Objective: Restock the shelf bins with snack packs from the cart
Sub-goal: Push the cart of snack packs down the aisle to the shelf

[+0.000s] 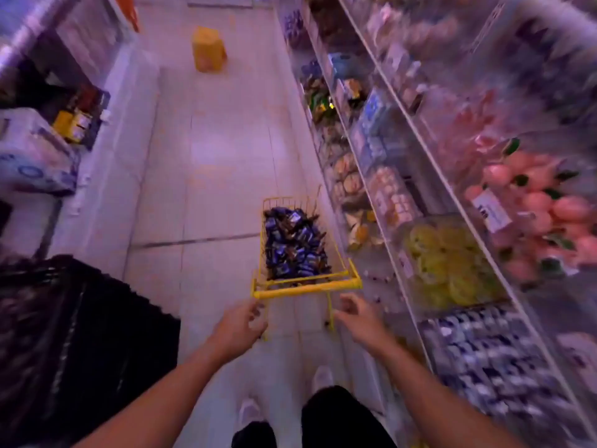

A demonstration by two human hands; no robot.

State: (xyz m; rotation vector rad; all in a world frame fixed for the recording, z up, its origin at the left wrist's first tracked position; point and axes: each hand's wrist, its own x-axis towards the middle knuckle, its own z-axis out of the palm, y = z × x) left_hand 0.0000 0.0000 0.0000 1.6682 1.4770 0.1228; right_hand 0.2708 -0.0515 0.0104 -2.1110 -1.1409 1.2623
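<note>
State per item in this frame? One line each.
Small yellow wire cart: upright on the floor, full.
Blue-wrapped snack packs: heaped in the cart.
Left hand: loosely curled, just short of the cart handle.
Right hand: loosely curled, holding nothing.
Clear shelf bins: stocked.

1. The shelf bins (458,176) on the right are smeared by motion blur; their labels cannot be read.
2. The packs (292,244) in the cart (307,287) are too small for their print to be made out.
3. The cart's wheels are hidden under its basket.
4. The left hand (240,324) and right hand (357,315) are blurred; whether their fingers touch the handle is unclear.
5. The black mass (64,334) at left is cut by the edge.
</note>
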